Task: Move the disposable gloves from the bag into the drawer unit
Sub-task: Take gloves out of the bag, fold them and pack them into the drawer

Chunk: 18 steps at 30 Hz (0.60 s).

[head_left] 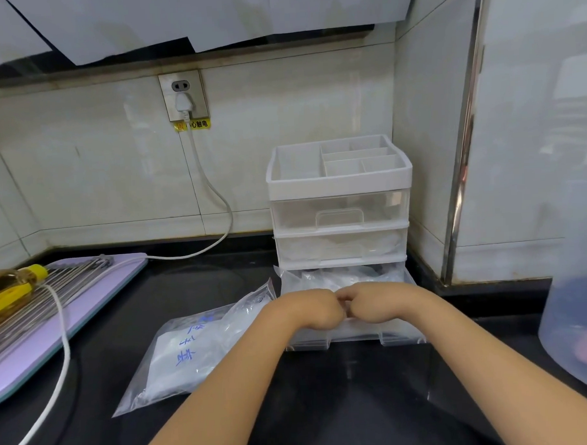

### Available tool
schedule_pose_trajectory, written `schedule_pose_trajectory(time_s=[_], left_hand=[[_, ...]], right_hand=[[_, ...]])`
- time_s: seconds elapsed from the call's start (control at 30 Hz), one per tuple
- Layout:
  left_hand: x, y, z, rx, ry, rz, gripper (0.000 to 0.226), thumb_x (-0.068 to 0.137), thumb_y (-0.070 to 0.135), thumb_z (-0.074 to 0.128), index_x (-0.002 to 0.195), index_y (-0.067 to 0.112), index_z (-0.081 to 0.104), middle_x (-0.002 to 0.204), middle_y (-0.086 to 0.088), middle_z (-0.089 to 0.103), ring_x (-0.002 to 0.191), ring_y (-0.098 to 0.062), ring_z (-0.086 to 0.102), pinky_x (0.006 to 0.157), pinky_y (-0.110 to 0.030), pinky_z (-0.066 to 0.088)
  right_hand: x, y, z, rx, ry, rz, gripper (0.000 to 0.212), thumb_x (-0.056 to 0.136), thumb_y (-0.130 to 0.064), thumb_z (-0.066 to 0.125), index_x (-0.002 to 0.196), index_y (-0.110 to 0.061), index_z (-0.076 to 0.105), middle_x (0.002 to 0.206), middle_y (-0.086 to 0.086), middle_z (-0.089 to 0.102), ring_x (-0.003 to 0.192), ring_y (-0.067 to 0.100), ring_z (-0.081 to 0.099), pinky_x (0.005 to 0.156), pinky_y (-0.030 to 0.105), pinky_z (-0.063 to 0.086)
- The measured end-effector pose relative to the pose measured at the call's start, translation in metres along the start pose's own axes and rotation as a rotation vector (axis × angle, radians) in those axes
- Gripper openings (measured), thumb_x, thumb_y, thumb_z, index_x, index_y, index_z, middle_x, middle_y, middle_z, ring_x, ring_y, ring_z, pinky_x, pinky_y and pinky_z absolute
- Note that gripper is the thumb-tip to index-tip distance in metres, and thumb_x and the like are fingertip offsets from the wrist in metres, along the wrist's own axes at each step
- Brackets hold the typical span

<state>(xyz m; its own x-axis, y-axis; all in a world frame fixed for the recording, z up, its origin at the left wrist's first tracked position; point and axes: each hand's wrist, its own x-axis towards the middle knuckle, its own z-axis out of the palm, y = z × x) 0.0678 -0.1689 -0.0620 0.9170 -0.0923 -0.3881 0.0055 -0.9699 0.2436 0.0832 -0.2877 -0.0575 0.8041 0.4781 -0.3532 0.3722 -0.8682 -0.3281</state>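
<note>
Disposable gloves, judged light, limp and slippery, best pinched in a bunch, are heaped in the drawer unit's open bottom drawer, at whose near front the left hand and right hand are curled, their hold indiscernible.

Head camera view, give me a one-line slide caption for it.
Left hand and right hand grip the pulled-out bottom drawer of the drawer unit; the bag lies to its left.

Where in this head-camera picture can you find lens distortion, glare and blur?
Head view: the wide lens bows the vertical metal corner strip; soft glare sheens the glossy pale wall tiles; the translucent plastic tub at the right edge looks blurred.
</note>
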Motion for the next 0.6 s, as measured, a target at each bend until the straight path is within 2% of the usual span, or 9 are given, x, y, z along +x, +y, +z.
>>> schedule_pose_trajectory(time_s=[0.07, 0.17, 0.3, 0.37, 0.4, 0.43, 0.47, 0.53, 0.6], left_hand=[[-0.001, 0.001, -0.002, 0.071, -0.017, 0.007, 0.037, 0.1, 0.015, 0.03, 0.129, 0.005, 0.052, 0.129, -0.012, 0.055, 0.105, -0.021, 0.051, 0.091, -0.03, 0.038], [0.001, 0.001, -0.001, 0.101, 0.016, -0.01, 0.021, 0.101, 0.018, 0.031, 0.103, 0.011, 0.051, 0.106, -0.007, 0.051, 0.092, -0.019, 0.044, 0.08, -0.027, 0.034], [-0.002, 0.002, -0.006, 0.086, 0.059, -0.031, 0.028, 0.102, 0.021, 0.034, 0.107, 0.008, 0.057, 0.103, -0.007, 0.05, 0.09, -0.02, 0.043, 0.077, -0.026, 0.033], [-0.005, 0.0, -0.009, 0.085, 0.056, -0.04, 0.03, 0.101, 0.025, 0.035, 0.11, 0.006, 0.057, 0.113, -0.011, 0.054, 0.091, -0.02, 0.044, 0.078, -0.026, 0.033], [-0.006, -0.001, -0.01, 0.082, 0.056, -0.043, 0.033, 0.101, 0.027, 0.035, 0.114, 0.005, 0.056, 0.117, -0.011, 0.055, 0.091, -0.02, 0.044, 0.078, -0.027, 0.033], [-0.007, -0.002, -0.011, 0.075, 0.055, -0.045, 0.035, 0.101, 0.028, 0.035, 0.117, 0.004, 0.055, 0.118, -0.011, 0.054, 0.091, -0.021, 0.045, 0.079, -0.027, 0.033], [-0.006, -0.003, -0.011, 0.062, 0.058, -0.044, 0.036, 0.101, 0.028, 0.035, 0.119, 0.004, 0.054, 0.118, -0.01, 0.054, 0.092, -0.021, 0.045, 0.079, -0.027, 0.034], [-0.008, -0.002, -0.015, 0.024, 0.087, -0.03, 0.035, 0.1, 0.026, 0.036, 0.122, 0.004, 0.053, 0.117, -0.008, 0.053, 0.093, -0.02, 0.045, 0.076, -0.027, 0.035], [-0.017, 0.001, -0.023, -0.06, 0.158, 0.007, 0.033, 0.099, 0.024, 0.038, 0.124, 0.008, 0.054, 0.114, -0.004, 0.051, 0.094, -0.018, 0.043, 0.073, -0.026, 0.035]], right_hand=[[0.001, 0.002, -0.003, -0.065, -0.034, 0.081, 0.048, 0.098, -0.007, 0.034, 0.145, -0.015, 0.037, 0.146, 0.005, 0.042, 0.129, 0.022, 0.043, 0.102, 0.03, 0.036], [0.006, 0.009, -0.002, -0.103, 0.034, 0.186, 0.039, 0.096, -0.011, 0.033, 0.131, -0.006, 0.047, 0.134, 0.011, 0.052, 0.112, 0.022, 0.052, 0.084, 0.026, 0.038], [0.007, 0.012, 0.0, -0.099, 0.061, 0.237, 0.034, 0.096, -0.01, 0.032, 0.121, -0.004, 0.054, 0.111, 0.008, 0.058, 0.09, 0.02, 0.051, 0.074, 0.025, 0.037], [0.009, 0.011, 0.0, -0.087, 0.074, 0.262, 0.027, 0.095, -0.009, 0.032, 0.099, -0.007, 0.058, 0.085, 0.003, 0.051, 0.071, 0.014, 0.044, 0.063, 0.023, 0.035], [0.009, 0.01, -0.001, -0.084, 0.087, 0.281, 0.025, 0.095, -0.008, 0.032, 0.085, -0.01, 0.055, 0.078, 0.001, 0.046, 0.065, 0.012, 0.04, 0.058, 0.022, 0.033], [0.008, 0.01, -0.001, -0.082, 0.101, 0.303, 0.026, 0.095, -0.008, 0.032, 0.079, -0.011, 0.052, 0.075, 0.001, 0.044, 0.063, 0.012, 0.039, 0.057, 0.021, 0.032], [0.006, 0.01, -0.002, -0.077, 0.117, 0.324, 0.025, 0.096, -0.009, 0.033, 0.083, -0.009, 0.054, 0.075, 0.002, 0.044, 0.064, 0.012, 0.041, 0.058, 0.02, 0.034], [0.004, 0.01, -0.004, -0.058, 0.168, 0.34, 0.026, 0.096, -0.01, 0.035, 0.106, -0.004, 0.058, 0.075, 0.002, 0.046, 0.065, 0.012, 0.044, 0.056, 0.02, 0.035], [0.002, 0.011, -0.006, -0.026, 0.235, 0.334, 0.023, 0.095, -0.01, 0.038, 0.108, -0.005, 0.057, 0.077, 0.001, 0.046, 0.064, 0.013, 0.044, 0.052, 0.019, 0.034]])
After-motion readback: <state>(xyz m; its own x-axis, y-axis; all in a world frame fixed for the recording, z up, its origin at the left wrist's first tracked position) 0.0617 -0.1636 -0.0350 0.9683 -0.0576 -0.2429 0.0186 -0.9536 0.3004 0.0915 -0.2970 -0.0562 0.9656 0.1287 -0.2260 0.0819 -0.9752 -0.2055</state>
